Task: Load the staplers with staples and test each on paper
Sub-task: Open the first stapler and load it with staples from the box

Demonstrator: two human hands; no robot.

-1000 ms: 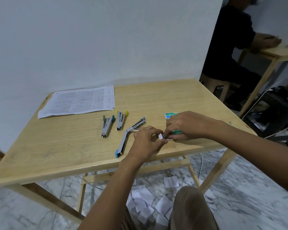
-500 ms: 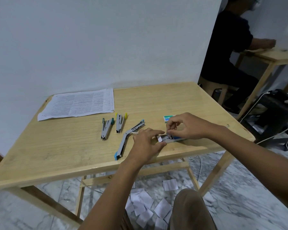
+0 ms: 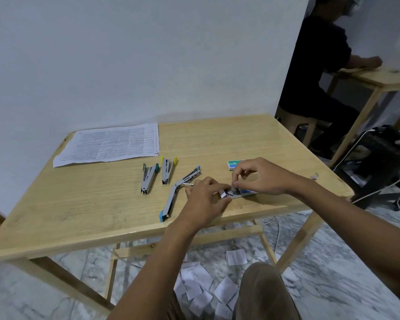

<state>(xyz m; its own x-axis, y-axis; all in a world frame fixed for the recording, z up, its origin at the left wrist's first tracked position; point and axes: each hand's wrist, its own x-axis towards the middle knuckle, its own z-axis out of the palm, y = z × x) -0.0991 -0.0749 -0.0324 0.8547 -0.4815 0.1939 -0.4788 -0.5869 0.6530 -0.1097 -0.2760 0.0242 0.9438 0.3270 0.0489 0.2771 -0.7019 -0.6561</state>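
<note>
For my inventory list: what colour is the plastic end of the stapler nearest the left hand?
Blue: the head view shows the end cap of this stapler clearly.

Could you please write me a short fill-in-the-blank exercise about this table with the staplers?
Next to the green-tipped stapler lies one tipped in ___.
The opened stapler has a ___ end.
The printed sheets lie at the table's far ___ corner.
The paper scraps lie on the ___.
Missing words: yellow, blue, left, floor.
</note>
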